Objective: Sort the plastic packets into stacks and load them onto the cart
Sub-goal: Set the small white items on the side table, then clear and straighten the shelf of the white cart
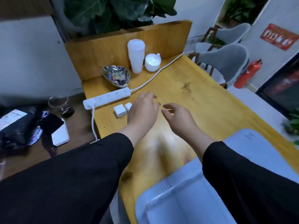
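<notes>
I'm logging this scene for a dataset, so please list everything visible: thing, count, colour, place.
plastic packets: at least two, white-bluish, near edge of the table, partly under the right sleeve
table: one, yellow wood, centre
power strip: one, white, left side of table, cable running to the far side
small blocks: two, white, beside the power strip
dish: one, silvery, far left of table, holding small mixed bits
cup stack: one, translucent white, far end
round tub: one, white, right of the cup stack
chairs: two, grey, far right
fire extinguisher: one, red, on the floor at right
left hand: one, fingers relaxed, above the table, empty
right hand: one, fingers loosely curled, empty
</notes>
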Demonstrator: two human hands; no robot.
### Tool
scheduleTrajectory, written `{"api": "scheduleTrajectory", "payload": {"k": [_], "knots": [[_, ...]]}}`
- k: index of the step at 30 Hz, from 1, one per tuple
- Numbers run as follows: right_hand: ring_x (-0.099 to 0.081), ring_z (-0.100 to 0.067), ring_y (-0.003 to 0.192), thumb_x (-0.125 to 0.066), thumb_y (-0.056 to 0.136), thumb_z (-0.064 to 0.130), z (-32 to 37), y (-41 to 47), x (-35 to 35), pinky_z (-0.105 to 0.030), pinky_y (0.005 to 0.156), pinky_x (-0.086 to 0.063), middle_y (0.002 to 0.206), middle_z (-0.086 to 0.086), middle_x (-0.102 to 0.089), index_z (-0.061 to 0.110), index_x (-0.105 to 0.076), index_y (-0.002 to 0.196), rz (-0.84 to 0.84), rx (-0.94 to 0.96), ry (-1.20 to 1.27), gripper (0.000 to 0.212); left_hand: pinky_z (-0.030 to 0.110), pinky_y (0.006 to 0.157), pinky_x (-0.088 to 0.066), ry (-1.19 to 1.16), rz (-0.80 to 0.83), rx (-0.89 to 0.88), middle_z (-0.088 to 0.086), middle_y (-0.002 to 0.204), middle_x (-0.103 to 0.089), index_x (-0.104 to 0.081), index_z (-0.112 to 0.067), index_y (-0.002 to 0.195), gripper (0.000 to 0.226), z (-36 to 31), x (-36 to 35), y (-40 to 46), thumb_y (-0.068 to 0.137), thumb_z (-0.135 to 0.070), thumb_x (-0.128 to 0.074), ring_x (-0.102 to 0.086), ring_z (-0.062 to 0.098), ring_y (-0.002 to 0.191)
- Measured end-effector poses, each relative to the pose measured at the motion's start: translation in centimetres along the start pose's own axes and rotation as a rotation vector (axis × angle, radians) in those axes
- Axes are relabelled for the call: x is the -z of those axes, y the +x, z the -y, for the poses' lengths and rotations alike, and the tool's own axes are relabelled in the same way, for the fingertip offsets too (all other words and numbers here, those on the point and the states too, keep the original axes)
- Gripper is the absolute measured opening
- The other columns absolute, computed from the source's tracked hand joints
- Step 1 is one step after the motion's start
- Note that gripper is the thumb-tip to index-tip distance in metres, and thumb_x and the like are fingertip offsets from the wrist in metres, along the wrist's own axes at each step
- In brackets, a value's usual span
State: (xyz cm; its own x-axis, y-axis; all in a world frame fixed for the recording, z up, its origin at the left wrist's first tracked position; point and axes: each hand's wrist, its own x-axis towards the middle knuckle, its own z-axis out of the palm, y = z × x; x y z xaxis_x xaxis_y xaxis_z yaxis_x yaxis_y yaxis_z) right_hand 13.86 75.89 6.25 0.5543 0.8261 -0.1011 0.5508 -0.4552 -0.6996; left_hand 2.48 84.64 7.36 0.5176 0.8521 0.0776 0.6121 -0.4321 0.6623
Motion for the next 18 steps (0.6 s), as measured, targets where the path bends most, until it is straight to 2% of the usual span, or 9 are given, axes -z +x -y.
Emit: {"api": "scheduleTrajectory", "payload": {"k": [3,6,10,14,18], "knots": [[-0.062,-0.009,0.115,-0.054,0.100,0.035,-1.9,-7.5,8.2,-0.025,0.082,-0.042,0.123,0.007,-0.068,0.022,-0.066,0.124,-0.206,0.012,-0.014,0.030,0.042,0.086,-0.050,-0.056,0.016,-0.179,-0.001,0.125,-0.059,-0.062,-0.023,0.121,0.026,-9.8,-0.4,-4.7,0.098,-0.020,-0.049,-0.058,0.026,0.105],[-0.061,-0.006,0.112,-0.054,0.100,0.035,-5.2,-18.0,15.4,-0.029,0.090,-0.048,0.120,0.012,-0.068,0.024,-0.067,0.120,-0.400,0.008,0.009,0.026,0.039,0.082,-0.049,-0.181,0.015,-0.363,-0.002,0.116,-0.063,-0.063,-0.021,0.113,0.022,-19.4,-1.3,-12.8,0.097,-0.016,-0.049,-0.057,0.023,0.103],[-0.062,-0.005,0.108,-0.054,0.101,0.035,-12.4,-35.0,20.7,-0.035,0.096,-0.051,0.116,0.017,-0.065,0.026,-0.068,0.118,-0.517,-0.078,0.014,0.024,0.036,0.077,-0.045,-0.377,0.085,-0.490,-0.003,0.104,-0.065,-0.065,-0.017,0.108,0.023,-28.2,-4.4,-27.3,0.093,-0.010,-0.050,-0.056,0.019,0.092],[-0.066,-0.010,0.103,-0.057,0.100,0.028,-21.4,-51.6,21.4,-0.036,0.094,-0.053,0.113,0.011,-0.066,0.026,-0.069,0.115,-0.505,-0.267,-0.007,0.019,0.042,0.079,-0.052,-0.399,0.332,-0.470,-0.001,0.108,-0.065,-0.065,-0.016,0.110,0.023,-29.9,-11.1,-41.5,0.095,-0.011,-0.048,-0.060,0.025,0.094],[-0.065,-0.009,0.104,-0.059,0.099,0.027,-29.2,-64.2,18.7,-0.031,0.096,-0.051,0.110,0.017,-0.064,0.039,-0.064,0.110,-0.471,-0.467,-0.043,0.017,0.038,0.089,-0.049,-0.195,0.596,-0.486,-0.003,0.122,-0.062,-0.063,-0.020,0.121,0.029,-26.8,-19.2,-51.8,0.097,-0.015,-0.049,-0.059,0.022,0.110]]}}
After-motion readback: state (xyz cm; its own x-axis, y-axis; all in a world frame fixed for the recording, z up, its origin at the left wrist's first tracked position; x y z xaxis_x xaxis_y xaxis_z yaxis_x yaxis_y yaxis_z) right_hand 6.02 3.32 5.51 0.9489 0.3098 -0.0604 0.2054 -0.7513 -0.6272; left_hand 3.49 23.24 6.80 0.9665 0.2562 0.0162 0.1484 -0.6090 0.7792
